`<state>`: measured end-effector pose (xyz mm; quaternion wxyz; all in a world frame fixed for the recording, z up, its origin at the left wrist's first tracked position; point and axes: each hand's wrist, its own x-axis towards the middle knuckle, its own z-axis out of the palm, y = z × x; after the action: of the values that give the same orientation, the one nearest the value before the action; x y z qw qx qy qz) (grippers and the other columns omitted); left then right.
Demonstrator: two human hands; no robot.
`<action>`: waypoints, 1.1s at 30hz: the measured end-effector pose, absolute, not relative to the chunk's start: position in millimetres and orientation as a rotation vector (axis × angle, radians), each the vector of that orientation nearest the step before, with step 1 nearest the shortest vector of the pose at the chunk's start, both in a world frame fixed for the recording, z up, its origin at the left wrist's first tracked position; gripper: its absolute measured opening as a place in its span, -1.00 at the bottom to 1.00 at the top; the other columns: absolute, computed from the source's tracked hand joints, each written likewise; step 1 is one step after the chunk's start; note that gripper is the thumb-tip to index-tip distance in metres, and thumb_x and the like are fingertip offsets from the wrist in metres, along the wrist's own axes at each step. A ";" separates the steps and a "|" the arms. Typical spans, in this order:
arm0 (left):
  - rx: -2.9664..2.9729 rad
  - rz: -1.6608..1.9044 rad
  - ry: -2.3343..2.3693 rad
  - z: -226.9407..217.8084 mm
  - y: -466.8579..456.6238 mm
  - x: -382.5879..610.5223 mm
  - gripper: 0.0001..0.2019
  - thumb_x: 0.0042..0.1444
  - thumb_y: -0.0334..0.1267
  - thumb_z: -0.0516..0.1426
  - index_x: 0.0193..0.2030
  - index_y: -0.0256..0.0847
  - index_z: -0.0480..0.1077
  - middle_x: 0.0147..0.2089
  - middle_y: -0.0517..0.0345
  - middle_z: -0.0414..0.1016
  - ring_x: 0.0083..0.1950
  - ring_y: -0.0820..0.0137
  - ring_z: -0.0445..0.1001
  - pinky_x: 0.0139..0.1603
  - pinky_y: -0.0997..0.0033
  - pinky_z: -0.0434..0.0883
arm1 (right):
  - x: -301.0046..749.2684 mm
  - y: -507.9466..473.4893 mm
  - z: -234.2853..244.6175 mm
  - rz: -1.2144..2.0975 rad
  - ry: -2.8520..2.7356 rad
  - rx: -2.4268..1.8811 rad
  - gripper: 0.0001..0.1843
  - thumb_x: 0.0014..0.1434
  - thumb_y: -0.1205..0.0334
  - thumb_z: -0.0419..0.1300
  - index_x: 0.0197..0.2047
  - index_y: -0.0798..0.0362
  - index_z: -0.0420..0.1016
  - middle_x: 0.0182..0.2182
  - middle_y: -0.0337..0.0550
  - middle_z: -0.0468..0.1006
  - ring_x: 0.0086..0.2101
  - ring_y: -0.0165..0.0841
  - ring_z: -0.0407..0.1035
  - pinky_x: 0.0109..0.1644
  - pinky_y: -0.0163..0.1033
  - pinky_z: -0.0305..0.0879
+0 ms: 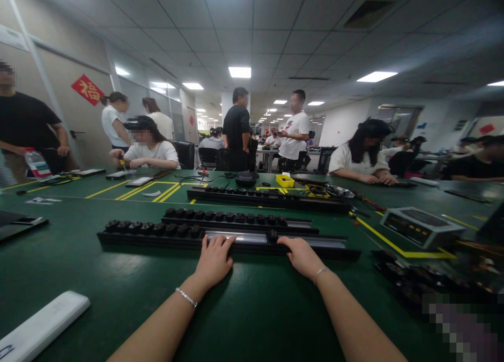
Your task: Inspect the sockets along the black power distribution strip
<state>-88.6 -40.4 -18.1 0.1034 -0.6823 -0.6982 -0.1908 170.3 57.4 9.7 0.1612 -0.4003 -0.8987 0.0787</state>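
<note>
Both my hands rest on the nearest long black rail (157,240), which lies across the green table (252,309) and carries a row of black round sockets on its left half. My left hand (213,259) lies on the rail's near edge with its fingers stretched flat over the bare silver channel. My right hand (301,255) curls over the rail a little further right, its fingertips close to a single black socket (272,236). A second rail (240,220) with sockets lies just behind, and a third rail (268,198) lies further back.
A white flat bar (41,325) lies at the near left. A grey scale (421,226) sits at the right, with loose black parts (417,283) in front of it. A yellow tray (284,181) stands at the back. Several people sit or stand around the far side.
</note>
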 end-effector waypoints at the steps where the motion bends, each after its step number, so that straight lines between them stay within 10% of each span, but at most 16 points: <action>1: -2.014 -0.570 -2.057 -18.3 -40.4 -88.9 -0.48 -0.03 -0.32 0.01 0.14 0.00 0.17 0.00 0.13 0.32 0.08 0.29 0.22 0.27 -0.02 -0.22 | 170.3 57.5 9.9 0.232 -2.563 -1.148 -0.49 -0.07 0.53 0.02 -0.03 -0.01 0.38 -0.16 -0.15 0.50 -0.11 -0.32 0.32 0.03 -0.24 0.10; 33: -2.032 -0.508 -2.102 -14.0 -42.1 -87.5 -0.47 -0.02 -0.31 -0.01 0.16 -0.02 0.14 0.04 0.12 0.30 0.13 0.29 0.19 0.28 -0.01 -0.24 | 175.9 58.6 11.9 0.212 -2.564 -1.251 -0.53 -0.05 0.49 0.06 -0.05 -0.03 0.38 -0.18 -0.15 0.49 -0.13 -0.31 0.33 -0.02 -0.23 0.13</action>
<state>-87.5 -42.1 -14.0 0.0869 -0.6822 -0.7057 -0.1704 175.9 58.6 11.9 0.1401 -0.4330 -0.8874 0.0735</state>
